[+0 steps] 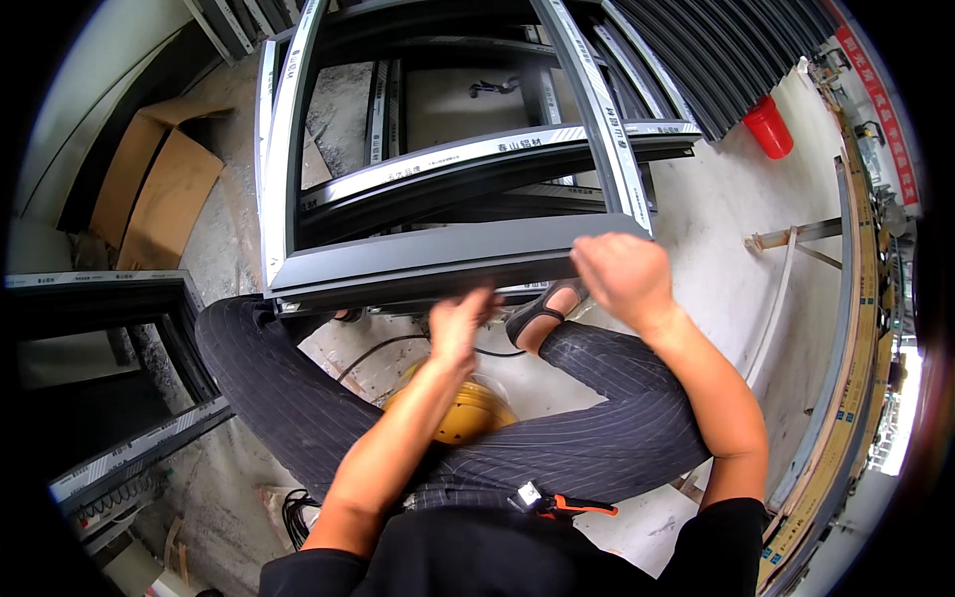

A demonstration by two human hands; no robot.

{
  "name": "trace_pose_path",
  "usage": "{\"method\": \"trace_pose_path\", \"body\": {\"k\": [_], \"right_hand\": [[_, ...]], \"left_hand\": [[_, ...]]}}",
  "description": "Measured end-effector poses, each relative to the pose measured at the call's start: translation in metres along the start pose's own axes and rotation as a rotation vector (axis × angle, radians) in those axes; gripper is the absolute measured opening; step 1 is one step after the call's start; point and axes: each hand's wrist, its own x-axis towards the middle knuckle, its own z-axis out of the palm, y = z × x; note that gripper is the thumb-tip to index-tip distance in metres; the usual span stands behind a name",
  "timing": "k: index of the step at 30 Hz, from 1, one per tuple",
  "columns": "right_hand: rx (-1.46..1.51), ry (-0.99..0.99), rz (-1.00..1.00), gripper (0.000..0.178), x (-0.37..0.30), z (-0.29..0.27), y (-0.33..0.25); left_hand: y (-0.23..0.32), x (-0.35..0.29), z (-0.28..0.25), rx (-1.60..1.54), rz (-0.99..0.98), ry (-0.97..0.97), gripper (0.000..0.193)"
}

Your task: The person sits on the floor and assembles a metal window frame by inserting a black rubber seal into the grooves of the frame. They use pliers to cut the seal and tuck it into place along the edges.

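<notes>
A large dark grey metal frame (438,247), like a window frame with white protective strips on its side rails, lies in front of my knees. At the right end of its near rail, my right hand (629,279) is closed against the dark edge; its fingertips are partly hidden. My left hand (460,326) is bent just below the middle of that rail, its fingers smeared by motion. Whether they hold anything I cannot make out. Below my left hand, a yellow rounded object (470,416) sits between my legs, partly covered by my forearm.
More frames (438,164) lie beneath and behind. A cardboard box (169,184) stands at the far left, another dark frame (149,453) near left. A red bucket (768,129) is at the back right. Orange-handled pliers (582,505) rest at my waist. A cable crosses the floor.
</notes>
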Motion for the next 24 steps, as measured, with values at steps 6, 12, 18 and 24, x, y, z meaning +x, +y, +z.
{"method": "trace_pose_path", "body": {"k": [6,12,18,24], "right_hand": [[-0.012,0.264,0.291,0.011,0.005,-0.023,0.075],[0.033,0.238,0.598,0.016,-0.006,-0.036,0.110],[0.111,0.236,0.616,0.017,0.002,-0.033,0.103],[0.077,0.069,0.119,0.019,0.017,0.000,0.050]], "left_hand": [[0.046,-0.007,-0.123,-0.141,0.189,0.108,0.030],[0.080,-0.027,-0.171,-0.309,0.188,0.267,0.031],[0.078,-0.017,-0.183,-0.273,0.344,0.266,0.022],[0.083,-0.030,-0.161,-0.122,0.322,0.344,0.030]]}}
